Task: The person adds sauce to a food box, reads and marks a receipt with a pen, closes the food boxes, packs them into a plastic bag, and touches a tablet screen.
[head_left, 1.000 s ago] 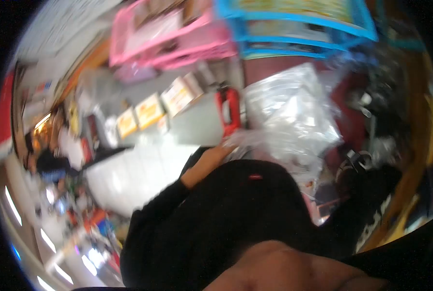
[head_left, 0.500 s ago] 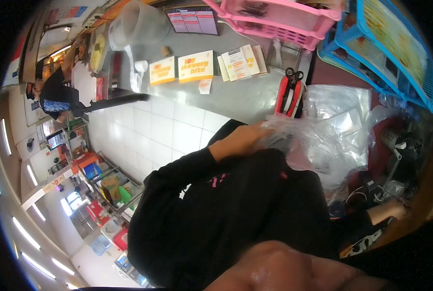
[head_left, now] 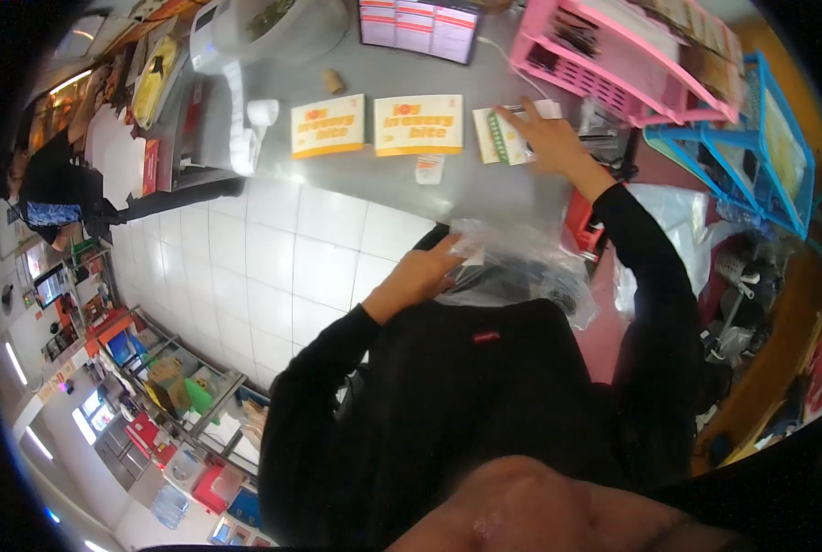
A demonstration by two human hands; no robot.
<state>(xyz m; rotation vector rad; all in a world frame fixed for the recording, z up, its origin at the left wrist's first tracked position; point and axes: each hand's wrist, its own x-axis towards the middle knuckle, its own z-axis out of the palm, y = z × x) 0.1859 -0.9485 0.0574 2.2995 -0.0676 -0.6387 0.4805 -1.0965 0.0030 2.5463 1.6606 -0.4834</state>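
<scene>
My left hand [head_left: 420, 276] is closed on the edge of a clear plastic bag [head_left: 521, 276], which hangs in front of my body at the counter's edge. Reaching over the counter, my right hand [head_left: 553, 138] has its fingers around a small pile of flat boxes and slips [head_left: 512, 138]; a green-edged piece shows beside the fingers. Part of the pile is hidden under that hand. Left of it lie two white and yellow printed boxes [head_left: 418, 126], [head_left: 328, 127], with a small receipt [head_left: 430, 168] below the nearer one.
A screen [head_left: 418, 29] and a pink basket rack [head_left: 595, 69] stand at the back, with a blue rack [head_left: 751, 156] to the right. A paper roll [head_left: 263, 112] trails its strip at the left. Red-handled scissors or tools [head_left: 581, 221] lie near my right sleeve. Another person [head_left: 57, 198] is at far left.
My right hand has come from the lower right up onto the pile of boxes. My left hand has moved left and down with the plastic bag, and the view has shifted.
</scene>
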